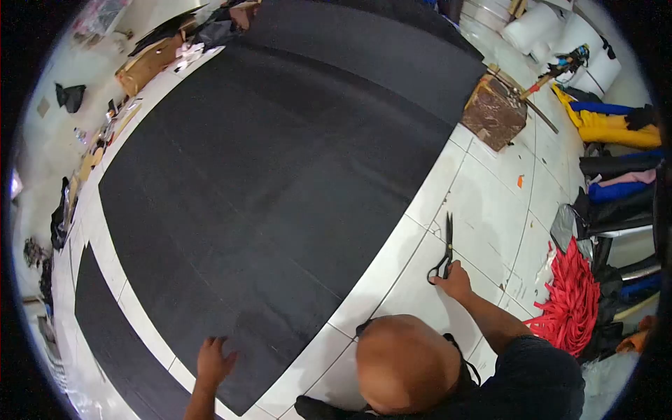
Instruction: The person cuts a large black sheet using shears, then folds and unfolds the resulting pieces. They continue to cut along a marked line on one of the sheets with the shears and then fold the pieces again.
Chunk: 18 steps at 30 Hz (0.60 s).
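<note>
A large black sheet of material (280,175) is spread over the floor, its far part a smoother, raised fold or roll. My left hand (215,360) is over the sheet's near left part, fingers apart and nothing in them. To the right, my right hand (455,280) grips a pair of black scissors (449,241) by the handles, over the white tiles beside the sheet. The blades point away from me, close together. A narrow curved black strip (119,343) lies to the left, with a band of bare tile between it and the large sheet.
White floor tiles (483,189) border the sheet on the right. A brown wrapped block (495,112) sits at its far right corner. Red strips (570,301) are heaped at right, near fabric rolls (619,129). A cardboard piece (148,64) and scraps line the far left edge.
</note>
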### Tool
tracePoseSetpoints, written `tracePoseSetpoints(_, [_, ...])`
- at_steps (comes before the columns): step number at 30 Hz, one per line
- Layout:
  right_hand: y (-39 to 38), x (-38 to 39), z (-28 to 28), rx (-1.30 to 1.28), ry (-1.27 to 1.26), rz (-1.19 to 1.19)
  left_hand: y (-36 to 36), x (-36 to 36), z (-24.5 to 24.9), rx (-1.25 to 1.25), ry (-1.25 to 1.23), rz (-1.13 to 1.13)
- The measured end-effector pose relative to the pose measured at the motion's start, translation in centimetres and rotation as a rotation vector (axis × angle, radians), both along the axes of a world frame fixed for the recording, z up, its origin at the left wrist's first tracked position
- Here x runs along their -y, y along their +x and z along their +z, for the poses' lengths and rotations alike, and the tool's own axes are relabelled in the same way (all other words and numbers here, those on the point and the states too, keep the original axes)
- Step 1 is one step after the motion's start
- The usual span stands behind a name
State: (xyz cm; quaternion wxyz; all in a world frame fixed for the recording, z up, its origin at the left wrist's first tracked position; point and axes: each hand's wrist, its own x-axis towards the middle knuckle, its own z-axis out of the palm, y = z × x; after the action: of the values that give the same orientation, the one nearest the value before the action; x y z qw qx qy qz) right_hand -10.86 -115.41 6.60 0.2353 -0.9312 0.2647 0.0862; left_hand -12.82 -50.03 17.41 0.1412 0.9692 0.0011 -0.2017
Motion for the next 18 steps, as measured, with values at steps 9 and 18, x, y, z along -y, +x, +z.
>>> tracePoseSetpoints(9, [-0.5,2.1,-1.0,-0.186,0.638,-0.376,5.4,24.1,-9.2,0.259,-0.364,-0.078])
tracePoseSetpoints(18, [-2.3,-7.0,1.7,-0.253,1.094,0.163,4.1,26.2,-12.4,0.321,-0.256,-0.005])
